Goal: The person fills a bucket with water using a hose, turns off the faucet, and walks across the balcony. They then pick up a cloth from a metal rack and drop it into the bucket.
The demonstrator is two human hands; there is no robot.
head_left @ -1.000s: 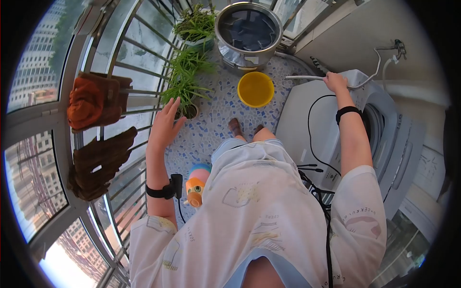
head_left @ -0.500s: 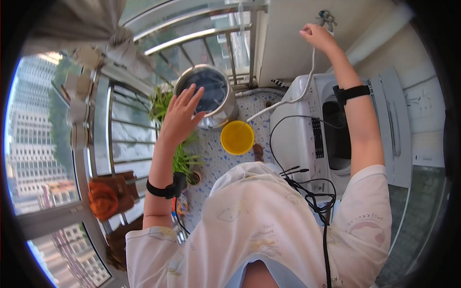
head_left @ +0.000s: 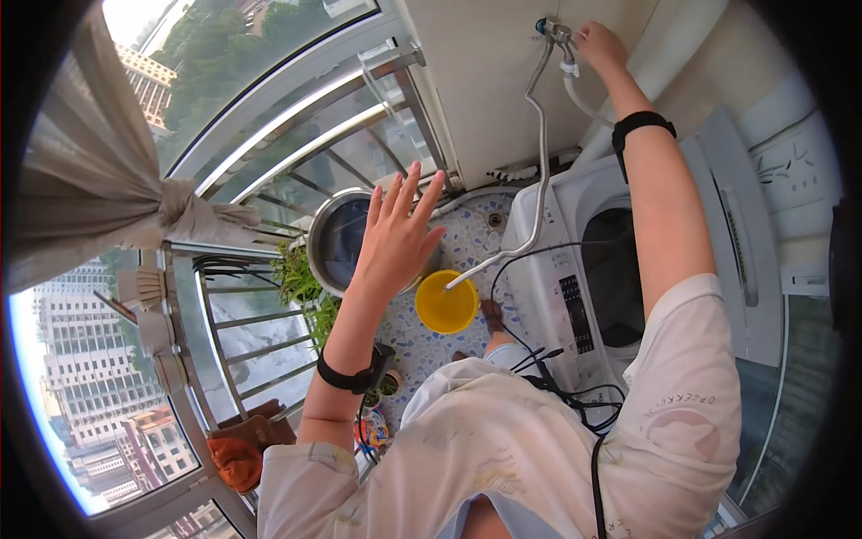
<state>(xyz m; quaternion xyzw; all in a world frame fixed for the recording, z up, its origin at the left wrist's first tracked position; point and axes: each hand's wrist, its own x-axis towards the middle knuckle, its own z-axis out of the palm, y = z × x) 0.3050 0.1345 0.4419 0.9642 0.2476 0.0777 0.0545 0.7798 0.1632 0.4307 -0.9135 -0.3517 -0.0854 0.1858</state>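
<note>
My right hand [head_left: 602,47] is up at the metal tap [head_left: 558,34] on the wall, its fingers curled closed around the tap's handle at the right side, which they mostly hide. From the tap a grey flexible hose [head_left: 543,171] runs down to the yellow bucket [head_left: 449,310], its white end resting inside the rim. My left hand [head_left: 395,229] is raised with fingers spread and holds nothing. Below and left of it stands a large metal pot [head_left: 314,242] with a dark bluish inside, partly covered by the hand.
An open-lidded washing machine [head_left: 548,251] stands to the right, black cables [head_left: 584,395] lying across its front. Green plants [head_left: 301,278] grow beside the metal railing [head_left: 238,319] at the left. A tied curtain [head_left: 99,180] hangs there. My foot [head_left: 491,313] is beside the bucket.
The view has tilted upward, showing more of the tap and window. My right hand has shifted from the tap's left to its right side. My left hand has moved rightward, off the pot's middle.
</note>
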